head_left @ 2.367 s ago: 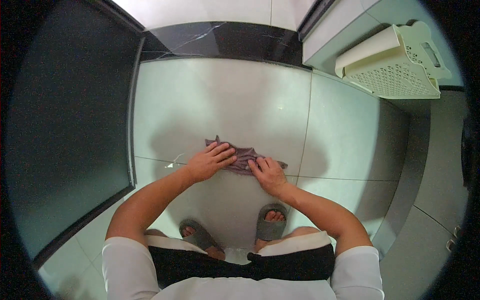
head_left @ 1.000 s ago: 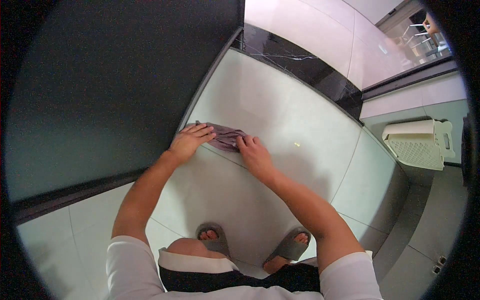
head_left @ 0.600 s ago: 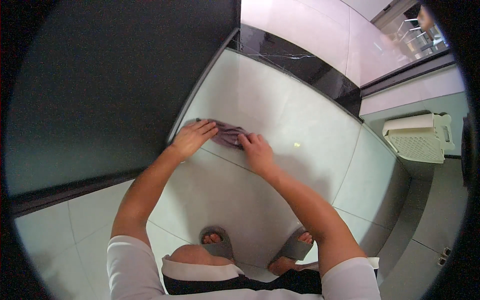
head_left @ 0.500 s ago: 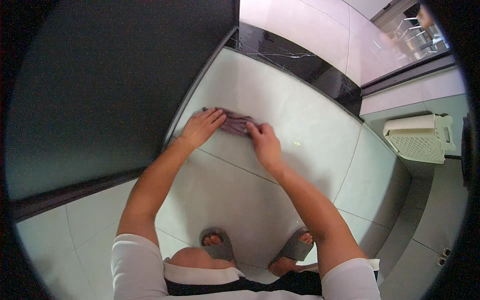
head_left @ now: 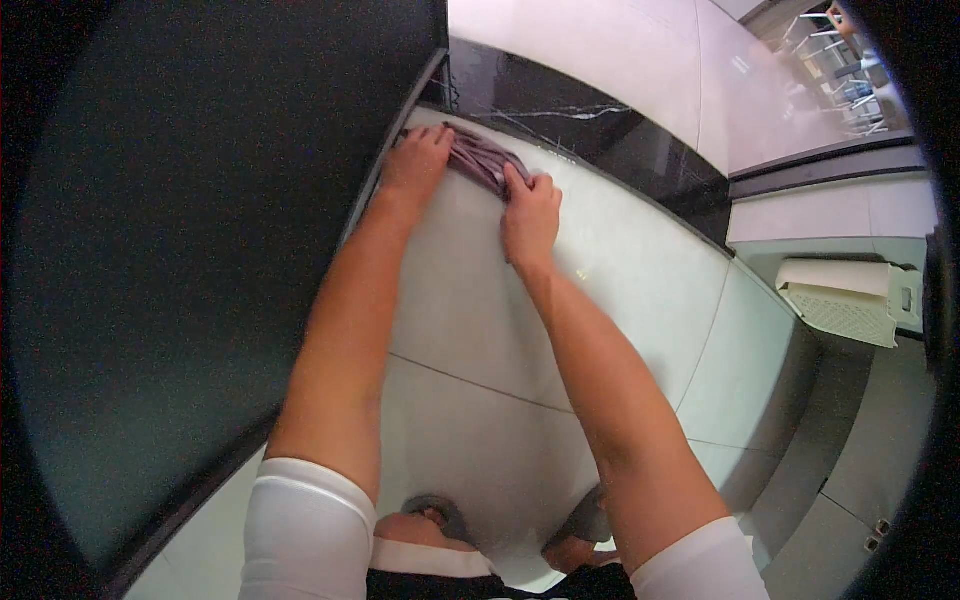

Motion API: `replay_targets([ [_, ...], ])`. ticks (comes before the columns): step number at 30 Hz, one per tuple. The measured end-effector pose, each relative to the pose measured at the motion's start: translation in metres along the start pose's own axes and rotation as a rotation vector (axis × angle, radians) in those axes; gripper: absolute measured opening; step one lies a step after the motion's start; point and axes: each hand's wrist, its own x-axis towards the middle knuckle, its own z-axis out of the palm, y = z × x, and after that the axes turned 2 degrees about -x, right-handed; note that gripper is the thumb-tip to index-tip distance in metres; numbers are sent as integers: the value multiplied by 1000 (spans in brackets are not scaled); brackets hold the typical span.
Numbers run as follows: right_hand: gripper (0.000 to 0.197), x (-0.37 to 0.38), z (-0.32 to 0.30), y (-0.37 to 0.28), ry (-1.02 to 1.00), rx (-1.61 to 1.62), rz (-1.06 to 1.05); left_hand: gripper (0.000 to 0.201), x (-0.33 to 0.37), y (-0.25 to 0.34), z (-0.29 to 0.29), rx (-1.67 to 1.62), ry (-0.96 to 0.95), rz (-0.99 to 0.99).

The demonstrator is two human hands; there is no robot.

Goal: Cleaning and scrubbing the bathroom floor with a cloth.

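A bunched purplish cloth (head_left: 482, 160) lies on the pale floor tile, close to the far edge where a black marbled strip begins. My left hand (head_left: 417, 162) grips the cloth's left end, its fingers curled over it beside the dark panel. At the other end, my right hand (head_left: 532, 215) holds the cloth with thumb and fingers closed on it. Both arms are stretched far forward, and the cloth spans the gap between the hands.
A tall dark panel (head_left: 220, 230) rises along the left. Black marbled stone (head_left: 560, 100) borders the tile at the far side. A cream perforated plastic basket (head_left: 845, 310) is at the right, above grey cabinets (head_left: 860, 480). My slippered feet (head_left: 590, 520) stand close below.
Both hands have slid the cloth away from me across the floor, up toward the black strip. My arms are more extended, and the view has shifted slightly.
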Motion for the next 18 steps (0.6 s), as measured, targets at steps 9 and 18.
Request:
replay_targets([
  [9,43,10,-4,13,-262,-75,-86,46,-62,-5,29,-8,111,-40],
  [18,55,-111,-17,8,-393,-108,-392,52,-222,19,35,-72,-26,-177],
])
